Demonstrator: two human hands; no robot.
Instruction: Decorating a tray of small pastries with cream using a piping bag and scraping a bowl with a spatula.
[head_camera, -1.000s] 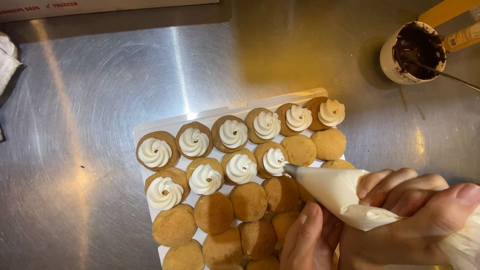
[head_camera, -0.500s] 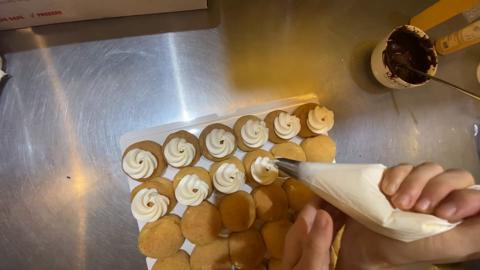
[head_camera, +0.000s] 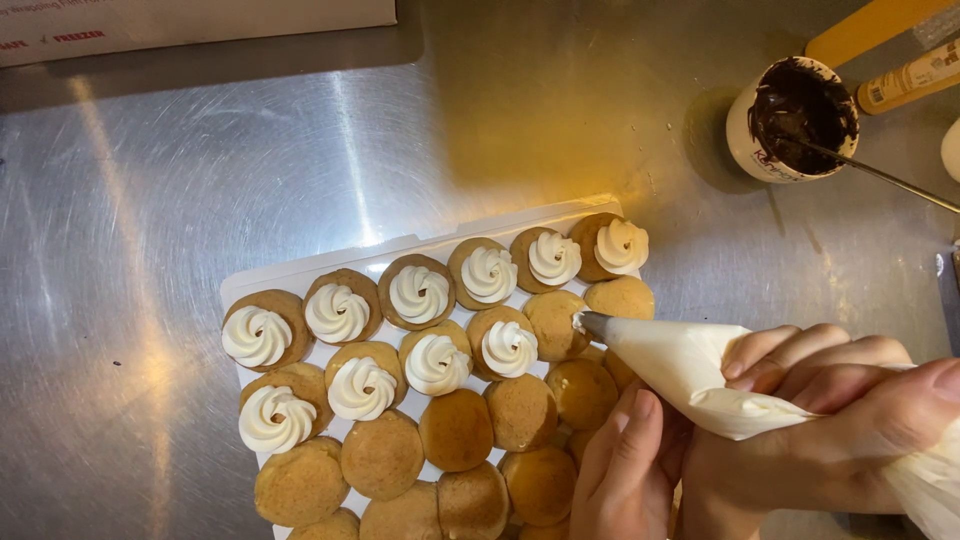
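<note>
Nozzle tip now over a bare cookie (head_camera: 553, 322) on the tray (head_camera: 300, 275); right hand (head_camera: 840, 420) clamped on piping bag (head_camera: 690, 365), left hand (head_camera: 625, 470) curled beneath, wrists cut off.

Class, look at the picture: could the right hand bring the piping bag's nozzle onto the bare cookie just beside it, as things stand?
Probably yes. The right hand holds the piping bag, its nozzle already at the bare cookie, with nothing between them.
</note>
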